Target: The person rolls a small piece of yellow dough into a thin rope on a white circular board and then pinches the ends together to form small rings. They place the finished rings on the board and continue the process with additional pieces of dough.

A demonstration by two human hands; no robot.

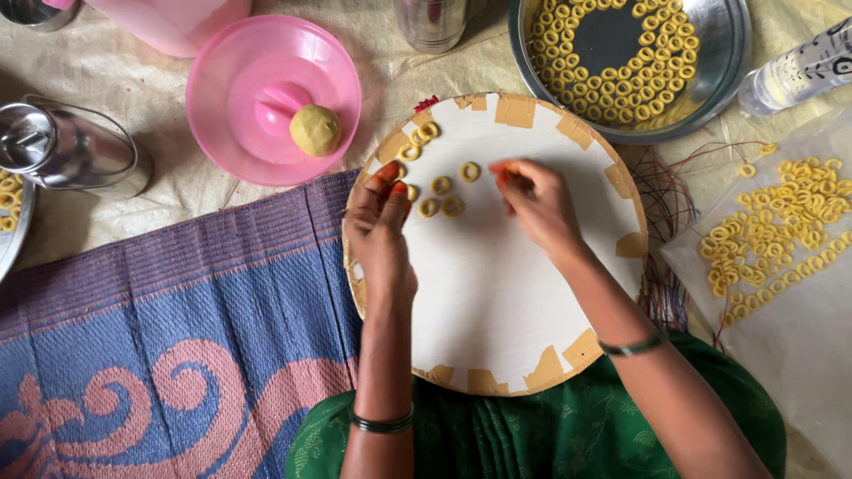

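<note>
Pinching a bit of dough, the right hand's fingers (508, 174) sit just right of the nearest dough ring (469, 171); left hand's fingers (388, 188) pressed together.

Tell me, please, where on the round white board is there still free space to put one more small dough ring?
The round white board is bare across its middle and near side, below both hands. It is crowded only at the far left rim, where the dough rings lie between the left hand and the right hand.
</note>
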